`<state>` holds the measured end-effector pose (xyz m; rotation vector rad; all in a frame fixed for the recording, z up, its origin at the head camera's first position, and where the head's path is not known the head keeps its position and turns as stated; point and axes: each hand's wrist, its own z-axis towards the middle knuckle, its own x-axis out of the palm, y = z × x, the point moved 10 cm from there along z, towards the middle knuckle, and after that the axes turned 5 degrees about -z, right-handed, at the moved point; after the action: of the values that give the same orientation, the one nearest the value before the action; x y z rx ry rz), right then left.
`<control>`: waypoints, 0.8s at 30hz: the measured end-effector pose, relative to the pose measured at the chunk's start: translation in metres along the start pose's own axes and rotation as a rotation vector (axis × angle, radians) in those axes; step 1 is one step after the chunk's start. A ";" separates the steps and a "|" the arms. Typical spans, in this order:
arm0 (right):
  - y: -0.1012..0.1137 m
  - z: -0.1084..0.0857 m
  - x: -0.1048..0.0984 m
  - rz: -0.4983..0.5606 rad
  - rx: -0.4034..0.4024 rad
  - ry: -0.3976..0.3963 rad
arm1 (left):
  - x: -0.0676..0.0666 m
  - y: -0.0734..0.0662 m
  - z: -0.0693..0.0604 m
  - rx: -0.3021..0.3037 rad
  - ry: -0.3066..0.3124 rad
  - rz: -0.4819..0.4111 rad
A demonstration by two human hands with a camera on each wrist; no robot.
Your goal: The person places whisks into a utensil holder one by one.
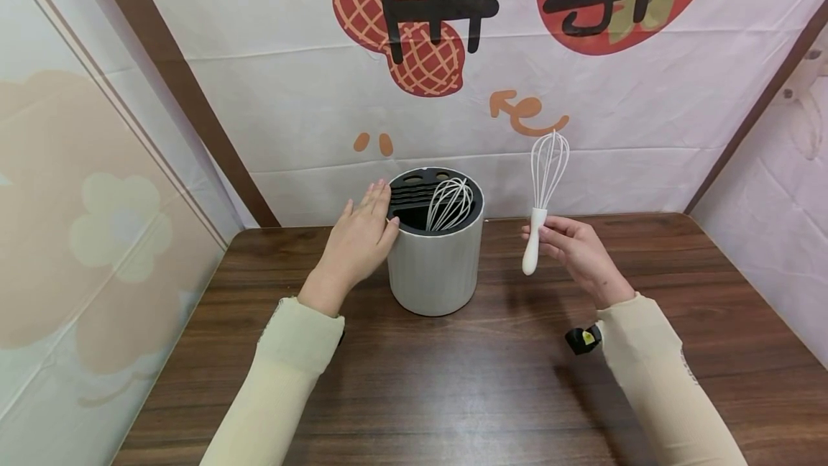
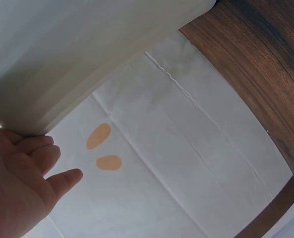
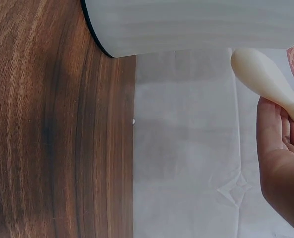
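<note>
A white whisk stands nearly upright in my right hand, handle down and wires up, to the right of the utensil holder. The thumb and fingers pinch it near the top of the handle. My left hand rests with extended fingers against the left rim of the light grey utensil holder. In the left wrist view, the fingers touch the holder's side wall. A second white whisk sits in the holder's large black-rimmed opening, wires up; its handle is hidden inside.
The holder stands near the back edge of a dark wooden table. Behind it hangs a white printed cloth. Slots and small round holes cut the holder's black top. A small black device is at the right wrist.
</note>
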<state>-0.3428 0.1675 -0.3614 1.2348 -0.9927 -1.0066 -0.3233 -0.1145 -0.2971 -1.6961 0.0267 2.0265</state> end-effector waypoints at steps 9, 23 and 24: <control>0.003 0.001 0.005 0.030 -0.011 0.017 | 0.000 0.001 0.000 0.000 0.000 0.008; 0.016 0.003 0.014 0.064 -0.050 0.056 | 0.000 0.000 0.000 0.000 0.008 0.008; 0.016 0.004 0.015 0.064 -0.049 0.058 | 0.000 0.000 0.000 0.000 0.009 0.008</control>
<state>-0.3414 0.1528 -0.3448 1.1786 -0.9516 -0.9344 -0.3231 -0.1145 -0.2972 -1.7071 0.0364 2.0245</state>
